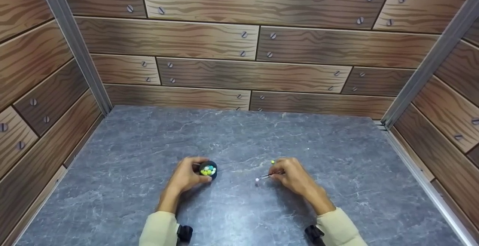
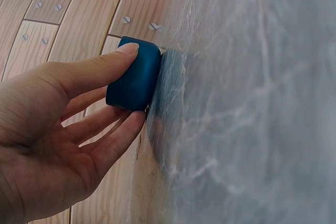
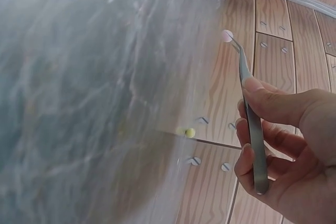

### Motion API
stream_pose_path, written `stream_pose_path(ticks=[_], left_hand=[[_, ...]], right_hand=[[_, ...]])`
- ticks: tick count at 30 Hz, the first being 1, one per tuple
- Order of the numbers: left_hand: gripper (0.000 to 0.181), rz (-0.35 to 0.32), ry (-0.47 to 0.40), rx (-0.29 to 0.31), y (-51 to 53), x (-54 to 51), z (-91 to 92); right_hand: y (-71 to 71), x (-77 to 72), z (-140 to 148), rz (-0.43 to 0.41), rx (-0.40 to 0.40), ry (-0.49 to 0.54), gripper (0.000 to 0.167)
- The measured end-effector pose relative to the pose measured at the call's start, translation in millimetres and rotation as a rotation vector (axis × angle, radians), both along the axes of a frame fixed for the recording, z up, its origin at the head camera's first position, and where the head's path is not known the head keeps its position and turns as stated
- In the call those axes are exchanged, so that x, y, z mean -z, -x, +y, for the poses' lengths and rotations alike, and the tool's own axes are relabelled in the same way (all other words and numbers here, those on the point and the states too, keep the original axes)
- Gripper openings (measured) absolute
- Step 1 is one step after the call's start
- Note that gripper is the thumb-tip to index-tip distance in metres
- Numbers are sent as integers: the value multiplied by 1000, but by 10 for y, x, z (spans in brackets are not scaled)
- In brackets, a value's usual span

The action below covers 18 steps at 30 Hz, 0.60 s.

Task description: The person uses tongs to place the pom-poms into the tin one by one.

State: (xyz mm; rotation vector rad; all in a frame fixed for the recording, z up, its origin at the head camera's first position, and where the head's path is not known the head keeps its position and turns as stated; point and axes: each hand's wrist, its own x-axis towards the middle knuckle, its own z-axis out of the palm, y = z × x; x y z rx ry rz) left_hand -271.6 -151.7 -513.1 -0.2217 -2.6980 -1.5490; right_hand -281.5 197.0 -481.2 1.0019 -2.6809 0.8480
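A small round dark blue cup [image 2: 135, 74] stands upright on the table, holding several yellow, white and blue beads [image 1: 208, 170]. My left hand [image 1: 184, 177] grips its side, thumb on the near wall and fingers around the far side. In my right hand [image 1: 293, 177] are metal tweezers with bent tips [image 3: 256, 140], pinched between thumb and fingers and pointing left. A pale pink bead [image 3: 227, 35] sits at the tweezers' tips, seemingly just off the tabletop. One yellow-green bead [image 1: 272, 162] lies loose on the table beside my right fingers.
The grey marbled table [image 1: 239, 134] is bounded by wood-patterned walls [image 1: 209, 40] at the back and both sides. Metal posts [image 1: 82, 44] rise at the back corners. A tiny white speck [image 1: 308, 148] lies to the right of the loose bead.
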Motion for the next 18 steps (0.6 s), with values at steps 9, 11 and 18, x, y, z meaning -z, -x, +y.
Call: stream_pose_path(ticks=[9,11,18], left_hand=[[58,16,9,2,-3,6,16],[58,20,9,4,-1,4,13],[58,25,15,9,3,2,-3]], right_hand=[[24,-13,-104,45,9,-6,10],[29,-17,-134,37,3,2,10],[62,-28,-283,56,-17,34,9]])
